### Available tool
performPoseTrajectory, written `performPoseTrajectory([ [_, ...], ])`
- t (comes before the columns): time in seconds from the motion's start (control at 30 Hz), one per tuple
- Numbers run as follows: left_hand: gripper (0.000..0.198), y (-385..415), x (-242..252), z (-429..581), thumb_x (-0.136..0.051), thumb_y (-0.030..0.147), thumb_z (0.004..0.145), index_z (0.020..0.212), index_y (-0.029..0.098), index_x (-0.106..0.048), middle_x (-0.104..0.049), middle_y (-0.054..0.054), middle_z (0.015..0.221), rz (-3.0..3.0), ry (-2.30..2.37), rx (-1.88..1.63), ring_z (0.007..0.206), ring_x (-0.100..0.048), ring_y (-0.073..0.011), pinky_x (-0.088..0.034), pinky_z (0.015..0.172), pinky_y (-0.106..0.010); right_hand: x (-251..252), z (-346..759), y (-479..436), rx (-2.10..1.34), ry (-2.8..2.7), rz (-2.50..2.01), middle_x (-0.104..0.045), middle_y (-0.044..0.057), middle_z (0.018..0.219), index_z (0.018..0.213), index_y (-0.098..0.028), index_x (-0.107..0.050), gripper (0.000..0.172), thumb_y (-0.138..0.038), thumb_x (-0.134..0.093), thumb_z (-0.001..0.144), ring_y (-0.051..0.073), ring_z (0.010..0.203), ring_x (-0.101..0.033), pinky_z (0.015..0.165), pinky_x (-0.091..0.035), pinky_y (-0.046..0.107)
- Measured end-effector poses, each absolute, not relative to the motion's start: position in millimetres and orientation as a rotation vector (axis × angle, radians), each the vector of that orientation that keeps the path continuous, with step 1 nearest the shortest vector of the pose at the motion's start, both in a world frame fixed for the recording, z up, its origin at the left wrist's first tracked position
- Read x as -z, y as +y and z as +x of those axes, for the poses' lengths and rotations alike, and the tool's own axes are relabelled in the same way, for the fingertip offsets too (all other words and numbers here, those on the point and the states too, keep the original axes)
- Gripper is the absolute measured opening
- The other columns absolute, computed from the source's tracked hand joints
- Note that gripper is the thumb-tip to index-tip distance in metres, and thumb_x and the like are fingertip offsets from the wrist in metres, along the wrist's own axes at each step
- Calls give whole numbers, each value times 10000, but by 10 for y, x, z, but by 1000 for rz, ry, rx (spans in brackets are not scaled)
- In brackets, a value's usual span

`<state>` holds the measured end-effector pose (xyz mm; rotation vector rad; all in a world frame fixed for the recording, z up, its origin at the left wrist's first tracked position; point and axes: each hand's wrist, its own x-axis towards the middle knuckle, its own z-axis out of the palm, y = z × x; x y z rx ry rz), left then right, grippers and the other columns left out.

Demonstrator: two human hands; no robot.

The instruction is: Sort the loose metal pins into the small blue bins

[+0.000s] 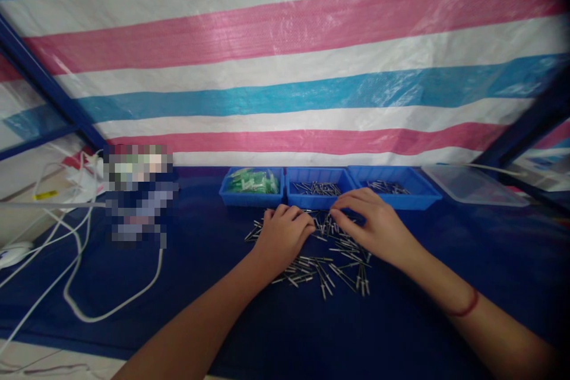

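Observation:
A loose pile of small metal pins (332, 264) lies on the dark blue table cover (401, 320). My left hand (285, 234) rests on the pile's left part, fingers curled under in a loose fist; what they hold, if anything, is hidden. My right hand (374, 222) lies over the pile's upper right, fingers bent and pressed together at the tips near the pins. Behind the hands stand three blue trays: the left tray (252, 196) holds green pieces, the middle tray (318, 199) and the right tray (416, 196) hold metal pins.
A clear plastic lid or tray (474, 187) sits at the far right. White cables (80, 285) loop across the left side beside a white device (13, 252). A striped pink, white and blue tarp (285, 71) hangs behind the table.

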<state>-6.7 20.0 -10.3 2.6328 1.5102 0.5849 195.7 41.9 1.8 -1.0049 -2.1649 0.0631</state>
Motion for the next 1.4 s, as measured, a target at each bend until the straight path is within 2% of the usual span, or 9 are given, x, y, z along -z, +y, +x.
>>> performPoseTrajectory([
  [0.27,199,235,34,-51,-468,289,922,944,175,-630,-671,-21,920,2237,1213,-893,864,-600,-147,-409,786,-247,55,1819,322,-501,-2073,-939,-665,39,838,863,-205,-636,147,-280,-513,885,172,797,-598,729,-464,317],
  [0.47,189,210,50,-7,-506,248,897,986,168,-652,-686,-37,986,2119,1128,-932,906,-615,-158,-425,812,-239,102,1797,311,-673,-1843,-1056,-646,32,810,848,-205,-645,181,-368,-565,849,170,746,-579,659,-449,301],
  [0.6,174,195,57,11,-533,262,878,958,164,-653,-693,-30,930,2036,1146,-964,854,-624,-155,-439,783,-238,120,1764,286,-725,-1782,-1069,-624,22,762,816,-201,-637,191,-387,-595,826,161,706,-555,646,-439,300],
  [0.9,171,203,41,5,-543,283,876,909,167,-664,-681,-32,894,2096,1181,-976,841,-611,-157,-430,775,-250,58,1765,266,-735,-1786,-1017,-641,37,824,854,-205,-645,151,-342,-582,839,176,777,-581,695,-456,313],
  [1.07,182,216,10,-18,-536,304,882,927,174,-656,-674,-26,871,2097,1228,-1082,812,-605,-146,-436,764,-245,54,1796,295,-711,-1844,-1015,-641,32,827,891,-206,-638,146,-327,-574,841,168,746,-585,665,-467,303],
  [1.2,192,218,-2,-36,-528,315,886,937,172,-646,-662,-29,870,2163,1261,-1077,815,-594,-149,-437,771,-258,44,1816,319,-585,-2003,-1001,-652,34,865,884,-211,-639,124,-300,-568,834,162,720,-584,649,-468,303],
  [1.33,322,203,14,-55,-536,387,871,1117,187,-593,-646,-52,974,2361,1310,-884,928,-564,-202,-418,844,-334,38,2008,472,-346,-1912,-1137,-664,36,833,866,-223,-640,135,-304,-535,843,191,761,-600,678,-464,327],
  [1.4,330,191,23,-63,-515,403,879,1128,205,-604,-628,-62,1037,2482,1305,-775,969,-539,-219,-397,874,-363,47,2199,604,-173,-1801,-1276,-672,44,832,842,-221,-643,154,-328,-533,834,211,765,-605,687,-455,345],
])
